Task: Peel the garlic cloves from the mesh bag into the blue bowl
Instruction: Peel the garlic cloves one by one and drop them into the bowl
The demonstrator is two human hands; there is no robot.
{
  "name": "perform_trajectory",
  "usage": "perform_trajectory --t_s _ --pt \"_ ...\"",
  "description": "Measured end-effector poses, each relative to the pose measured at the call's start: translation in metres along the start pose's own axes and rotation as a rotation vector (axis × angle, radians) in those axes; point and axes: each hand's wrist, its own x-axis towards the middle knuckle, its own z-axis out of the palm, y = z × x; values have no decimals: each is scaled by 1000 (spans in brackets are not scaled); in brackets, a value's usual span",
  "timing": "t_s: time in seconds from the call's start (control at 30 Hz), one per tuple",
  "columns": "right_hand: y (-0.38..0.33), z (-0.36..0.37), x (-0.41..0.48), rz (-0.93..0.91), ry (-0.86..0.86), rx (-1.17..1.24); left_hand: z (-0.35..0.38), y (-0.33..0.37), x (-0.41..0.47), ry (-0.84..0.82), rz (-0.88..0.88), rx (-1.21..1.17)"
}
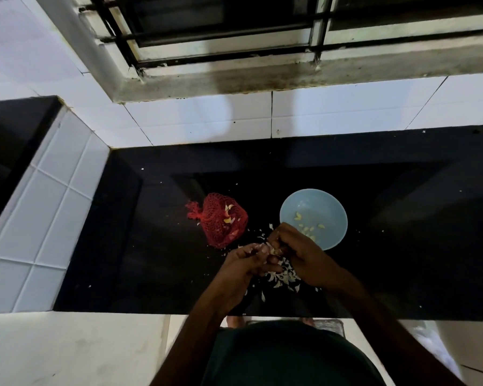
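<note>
A red mesh bag (222, 220) lies on the black counter with a few garlic cloves showing through it. To its right stands the blue bowl (313, 218) with several peeled cloves inside. In front of both, my left hand (247, 261) and my right hand (297, 250) meet, fingertips pinched on one garlic clove (271, 248) between them. My right hand covers the bowl's near left rim. A heap of white garlic skins (280, 275) lies under my hands.
The black counter (151, 246) ends at a front edge near my body. A white tiled wall (207, 118) and a barred window lie behind it. A tiled block (48, 207) rises at the left. Skin flakes are scattered around.
</note>
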Motion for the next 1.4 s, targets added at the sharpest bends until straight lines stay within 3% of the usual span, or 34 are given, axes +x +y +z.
perform_trajectory --t_s 0.37,0.57,0.83,1.1,1.2,1.4 --pt "5 10 -16 143 179 129 0 -2 2 179 203 196" --pt "5 24 -13 192 308 31 -1 -4 3 185 277 239" --pt "4 30 -6 295 388 88 -4 -11 14 261 459 557" --pt "11 29 -5 240 343 -235 6 -7 13 187 395 305" --pt "11 30 -5 184 259 -285 11 -8 14 224 358 242" --pt "9 29 2 142 258 -379 14 -12 19 279 302 153"
